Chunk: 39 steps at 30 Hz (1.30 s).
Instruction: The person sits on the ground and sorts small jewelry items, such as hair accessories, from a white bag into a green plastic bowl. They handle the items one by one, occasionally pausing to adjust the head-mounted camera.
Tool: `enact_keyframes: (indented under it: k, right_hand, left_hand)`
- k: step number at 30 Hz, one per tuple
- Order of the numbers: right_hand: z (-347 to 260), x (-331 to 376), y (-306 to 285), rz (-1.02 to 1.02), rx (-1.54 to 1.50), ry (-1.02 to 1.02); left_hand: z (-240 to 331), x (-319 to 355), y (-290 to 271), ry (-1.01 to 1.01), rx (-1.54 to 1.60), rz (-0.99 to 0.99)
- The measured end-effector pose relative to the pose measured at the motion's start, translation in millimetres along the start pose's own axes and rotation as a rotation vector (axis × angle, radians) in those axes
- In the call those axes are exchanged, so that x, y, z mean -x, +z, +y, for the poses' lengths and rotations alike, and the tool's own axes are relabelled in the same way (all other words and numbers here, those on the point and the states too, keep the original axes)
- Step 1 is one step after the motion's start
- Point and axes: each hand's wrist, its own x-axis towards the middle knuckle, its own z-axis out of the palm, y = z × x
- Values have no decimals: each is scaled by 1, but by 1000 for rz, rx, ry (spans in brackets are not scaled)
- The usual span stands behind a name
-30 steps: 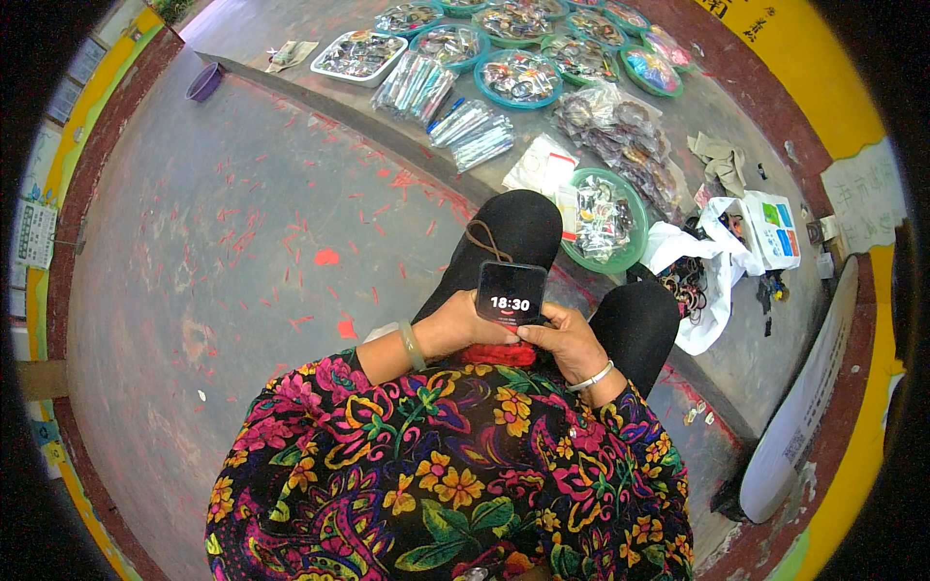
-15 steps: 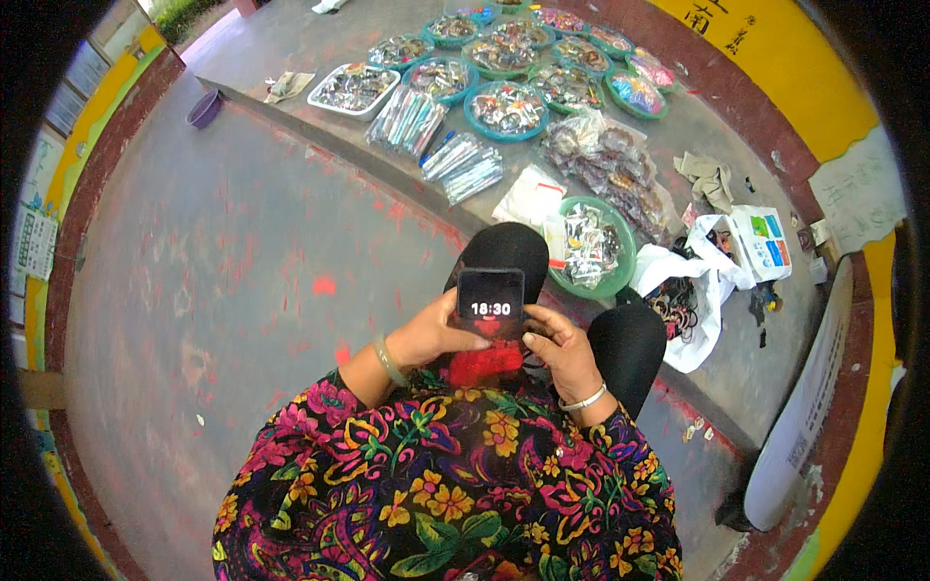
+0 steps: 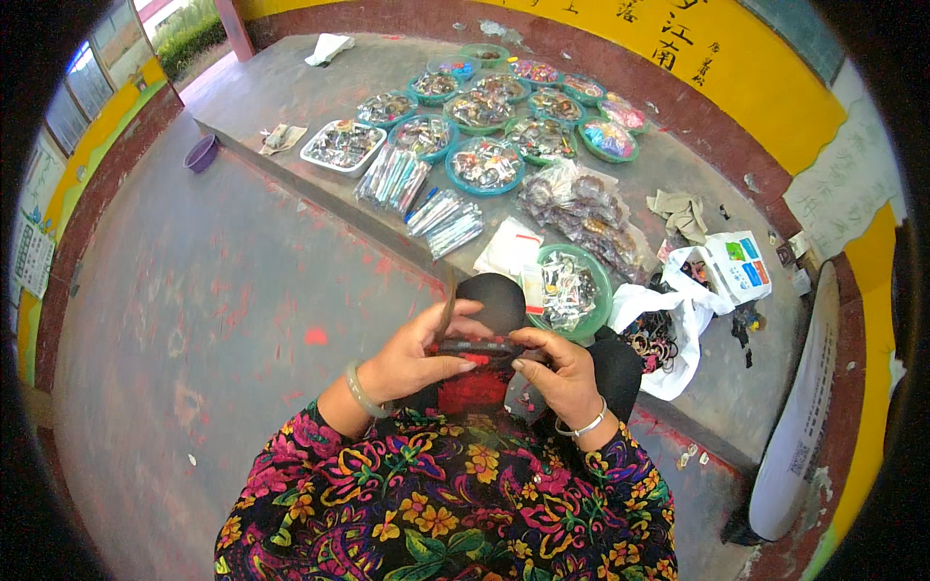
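My left hand and my right hand both grip a dark phone, held flat and seen edge-on in front of my floral top. A bangle circles each wrist. Below the phone shows something red, and dark trousers cover my knees. Just beyond my hands stands a green bowl of small wrapped items on the concrete ledge.
Several teal and green bowls of small goods, a white tray and bundles of pens lie on the ledge. White plastic bags and a small box sit at right. A purple bowl rests on the reddish floor at left.
The phone, held upright with its lit screen facing me, has been tipped flat so only its edge shows. The view has tilted up, showing more of the ledge.
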Motion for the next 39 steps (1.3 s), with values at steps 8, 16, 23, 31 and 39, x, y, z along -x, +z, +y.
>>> enact_keyframes:
  k: [8,16,23,31,39]
  right_hand:
    - [-9,2,1,-101,34,-39]
    - [-3,10,3,-91,-19,-88]
    - [5,8,-1,-88,115,-126]
    - [49,12,6,-195,-226,105]
    - [45,6,-1,110,-670,260]
  left_hand:
    - [9,15,12,60,-218,91]
    - [-5,25,8,-106,-90,90]
    - [-12,20,16,28,-96,214]
    - [-17,6,16,36,-53,180]
    - [-47,-12,15,-90,393,223]
